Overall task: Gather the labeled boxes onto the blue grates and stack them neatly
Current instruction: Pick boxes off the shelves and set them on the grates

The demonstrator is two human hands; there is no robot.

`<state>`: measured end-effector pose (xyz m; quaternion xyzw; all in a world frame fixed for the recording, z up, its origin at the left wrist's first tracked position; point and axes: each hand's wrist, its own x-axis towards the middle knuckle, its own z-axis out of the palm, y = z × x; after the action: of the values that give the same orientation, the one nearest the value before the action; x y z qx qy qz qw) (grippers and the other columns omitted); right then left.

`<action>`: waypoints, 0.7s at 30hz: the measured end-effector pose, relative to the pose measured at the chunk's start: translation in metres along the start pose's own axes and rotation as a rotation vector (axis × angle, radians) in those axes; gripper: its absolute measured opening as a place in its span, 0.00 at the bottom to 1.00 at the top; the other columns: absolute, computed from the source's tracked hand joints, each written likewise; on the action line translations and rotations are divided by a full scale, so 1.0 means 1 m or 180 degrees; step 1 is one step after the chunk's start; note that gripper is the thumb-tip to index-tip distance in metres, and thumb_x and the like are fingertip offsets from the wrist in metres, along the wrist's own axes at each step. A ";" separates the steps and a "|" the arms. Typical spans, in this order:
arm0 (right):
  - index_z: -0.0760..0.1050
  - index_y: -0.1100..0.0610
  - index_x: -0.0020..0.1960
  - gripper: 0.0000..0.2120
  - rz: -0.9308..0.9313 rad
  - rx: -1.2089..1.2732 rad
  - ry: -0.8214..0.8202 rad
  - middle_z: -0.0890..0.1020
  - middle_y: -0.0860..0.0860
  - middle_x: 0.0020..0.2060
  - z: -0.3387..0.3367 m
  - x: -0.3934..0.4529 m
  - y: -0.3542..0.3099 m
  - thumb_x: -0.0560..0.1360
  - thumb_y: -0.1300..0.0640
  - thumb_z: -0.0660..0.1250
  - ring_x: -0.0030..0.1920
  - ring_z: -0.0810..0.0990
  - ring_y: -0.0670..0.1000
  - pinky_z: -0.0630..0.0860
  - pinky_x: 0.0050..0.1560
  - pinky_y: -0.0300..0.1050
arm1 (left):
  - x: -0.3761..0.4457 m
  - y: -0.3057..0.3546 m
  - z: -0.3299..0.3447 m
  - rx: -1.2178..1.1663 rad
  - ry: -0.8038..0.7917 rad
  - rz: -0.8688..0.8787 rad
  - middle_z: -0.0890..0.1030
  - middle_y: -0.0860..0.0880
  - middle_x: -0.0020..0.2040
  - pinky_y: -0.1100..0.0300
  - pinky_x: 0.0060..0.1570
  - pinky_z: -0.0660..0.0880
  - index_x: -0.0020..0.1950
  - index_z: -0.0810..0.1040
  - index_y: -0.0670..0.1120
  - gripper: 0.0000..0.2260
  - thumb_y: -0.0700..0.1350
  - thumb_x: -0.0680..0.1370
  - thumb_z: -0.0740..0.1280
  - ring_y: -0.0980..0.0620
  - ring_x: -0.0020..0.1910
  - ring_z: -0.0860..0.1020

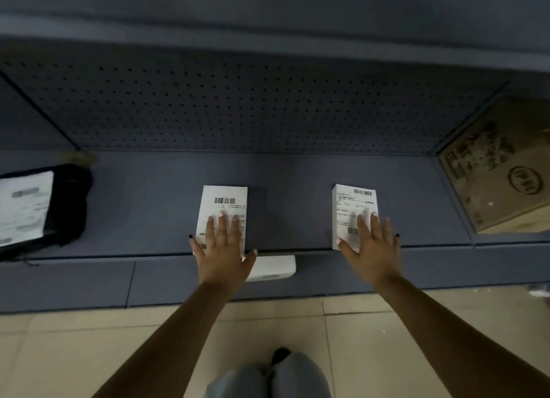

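Two white labeled boxes lie flat on the blue shelf, well apart, both close to its near edge. The left box sits around the middle of the shelf with its barcode toward the far end; the right box lies to its right, label up, with a barcode at each end.

Your left hand rests palm down on the near half of the left box, fingers spread and flat, thumb out past the box's right edge. Your right hand lies the same way over the near right corner of the right box, fingers splayed, thumb across the box's near left corner. Neither hand is curled around its box; both are open and pressing on top.

A third white box lies just below the shelf's near edge, partly hidden behind your left hand; what it rests on is hard to tell.

At the far left of the shelf sits a black pouch with a white label on top. At the far right stands a brown cardboard carton. Behind the shelf rises a perforated back panel. Nearest you is a pale tiled floor.
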<state>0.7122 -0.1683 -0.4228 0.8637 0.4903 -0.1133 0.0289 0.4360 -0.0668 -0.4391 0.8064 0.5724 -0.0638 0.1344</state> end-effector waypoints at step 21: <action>0.66 0.53 0.70 0.35 -0.1091 -0.0207 0.0189 0.65 0.57 0.72 -0.068 -0.042 -0.038 0.69 0.36 0.55 0.71 0.62 0.59 0.69 0.55 0.63 | -0.074 -0.008 -0.057 0.0040 0.0338 0.0151 0.66 0.42 0.73 0.35 0.56 0.66 0.74 0.64 0.46 0.30 0.60 0.76 0.51 0.39 0.69 0.63</action>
<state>0.6708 -0.1727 -0.3446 0.7691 0.6343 -0.0751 0.0227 0.4007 -0.1143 -0.3664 0.8228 0.5590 -0.0213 0.1001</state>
